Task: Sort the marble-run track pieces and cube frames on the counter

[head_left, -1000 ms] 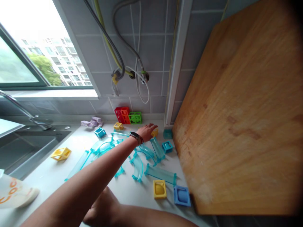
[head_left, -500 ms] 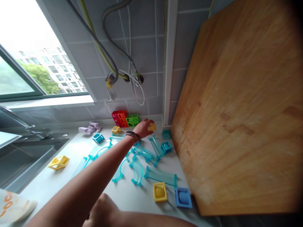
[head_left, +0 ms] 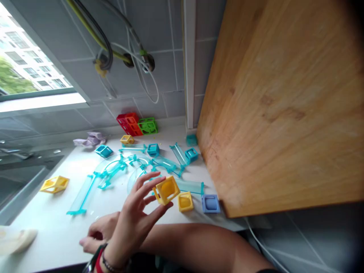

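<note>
In my left hand point(head_left: 139, 212), which wears a watch and bracelets, is a yellow open-framed cube block point(head_left: 167, 190), pinched between thumb and fingers above the counter. Below and partly behind the left wrist, my right hand point(head_left: 101, 229) is curled closed, with nothing visible in it. A second yellow cube block point(head_left: 185, 202) rests just right of the held one, beside a blue cube block point(head_left: 211, 204). Several clear teal track pieces, such as a straight track point(head_left: 85, 195), lie around the counter's middle. The left hand hides some of them.
Red blocks point(head_left: 130, 124) and green blocks point(head_left: 148, 126) stand by the tiled wall. Teal cubes point(head_left: 104, 151) and yellow frames point(head_left: 55, 184) are scattered about. Left is a sink point(head_left: 25, 185); right, a large wooden board point(head_left: 273, 113) leans. Hoses point(head_left: 96, 36) hang above.
My left hand has come back from the far wall with the yellow cube block, now nearer and lower. The right hand stays curled beneath it. The view has tilted down and turned right.
</note>
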Demonstrator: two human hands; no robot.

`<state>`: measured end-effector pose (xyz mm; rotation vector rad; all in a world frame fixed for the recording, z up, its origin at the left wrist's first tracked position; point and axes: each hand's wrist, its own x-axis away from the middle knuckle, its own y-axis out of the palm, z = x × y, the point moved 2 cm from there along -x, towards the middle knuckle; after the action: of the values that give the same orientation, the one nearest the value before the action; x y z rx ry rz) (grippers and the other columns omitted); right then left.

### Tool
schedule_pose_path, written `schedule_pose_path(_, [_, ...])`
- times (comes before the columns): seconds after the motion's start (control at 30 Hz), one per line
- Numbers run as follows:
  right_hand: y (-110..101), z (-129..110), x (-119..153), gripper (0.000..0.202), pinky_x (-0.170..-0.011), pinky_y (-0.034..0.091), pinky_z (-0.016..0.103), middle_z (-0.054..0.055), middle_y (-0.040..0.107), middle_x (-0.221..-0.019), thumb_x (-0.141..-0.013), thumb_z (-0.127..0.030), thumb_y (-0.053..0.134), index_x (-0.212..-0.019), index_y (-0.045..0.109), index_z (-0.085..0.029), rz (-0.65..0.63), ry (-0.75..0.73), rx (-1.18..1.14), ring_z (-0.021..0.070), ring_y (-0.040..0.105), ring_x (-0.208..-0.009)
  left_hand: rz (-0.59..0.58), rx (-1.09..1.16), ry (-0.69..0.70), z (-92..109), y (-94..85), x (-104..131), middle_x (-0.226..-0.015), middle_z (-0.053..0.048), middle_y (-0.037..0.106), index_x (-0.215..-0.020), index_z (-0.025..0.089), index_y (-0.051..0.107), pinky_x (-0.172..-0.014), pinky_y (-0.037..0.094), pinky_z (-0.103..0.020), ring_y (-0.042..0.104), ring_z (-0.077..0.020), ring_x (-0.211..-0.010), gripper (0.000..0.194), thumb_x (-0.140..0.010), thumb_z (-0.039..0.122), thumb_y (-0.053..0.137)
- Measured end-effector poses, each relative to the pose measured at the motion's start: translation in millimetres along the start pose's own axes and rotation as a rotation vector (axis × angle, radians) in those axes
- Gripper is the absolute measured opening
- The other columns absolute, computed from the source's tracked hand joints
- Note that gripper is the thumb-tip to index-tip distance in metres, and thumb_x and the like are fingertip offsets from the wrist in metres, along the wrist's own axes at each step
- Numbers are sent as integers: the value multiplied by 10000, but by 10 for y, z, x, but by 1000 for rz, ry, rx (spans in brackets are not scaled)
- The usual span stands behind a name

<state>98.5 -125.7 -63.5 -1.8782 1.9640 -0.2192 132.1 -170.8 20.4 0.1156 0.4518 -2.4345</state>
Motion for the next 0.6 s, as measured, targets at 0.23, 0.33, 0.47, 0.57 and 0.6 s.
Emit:
schedule_pose_path(0.23, [-37, 6, 168, 260, -606, 379, 196, -71, 543, -681, -839, -428, 698, -723, 586, -224, -16, -53, -135, 110, 554, -691, 128, 397, -167, -209, 406, 229, -1291, -66, 670, -1214, 267, 543, -993, 609, -388, 710, -262, -1170, 417, -878, 210, 783])
schedule_pose_path(0.33, [-89, -36, 188, 273, -613, 376, 192, -66, 547, -691, -858, -437, 694, -724, 591, -222, -21, -34, -130, 106, 545, -696, 111, 384, -163, -184, 397, 140, -1244, -44, 682, -1142, 268, 485, -961, 610, -365, 722, -231, -1124, 397, -881, 223, 781])
schedule_pose_path(0.47, [-147, -115, 221, 265, -604, 370, 182, -66, 554, -687, -877, -421, 703, -728, 618, -219, -8, 5, -104, 97, 547, -694, 108, 173, -156, -251, 353, 73, -1087, -31, 707, -1042, 241, 514, -895, 602, -333, 725, -214, -1016, 315, -878, 274, 781])
schedule_pose_path(0.57, [-175, -142, 231, 252, -590, 374, 175, -68, 564, -685, -873, -414, 719, -738, 634, -219, -17, 19, -83, 95, 558, -689, 108, 17, -140, -336, 332, 50, -975, -37, 723, -1003, 223, 597, -783, 592, -308, 716, -221, -884, 302, -827, 328, 820])
schedule_pose_path(0.6, [-180, -143, 230, 250, -591, 377, 174, -67, 569, -688, -874, -411, 720, -740, 635, -218, -21, 13, -74, 96, 562, -692, 96, -22, -132, -354, 330, 45, -938, -34, 729, -993, 219, 625, -746, 582, -301, 711, -221, -839, 311, -801, 336, 840])
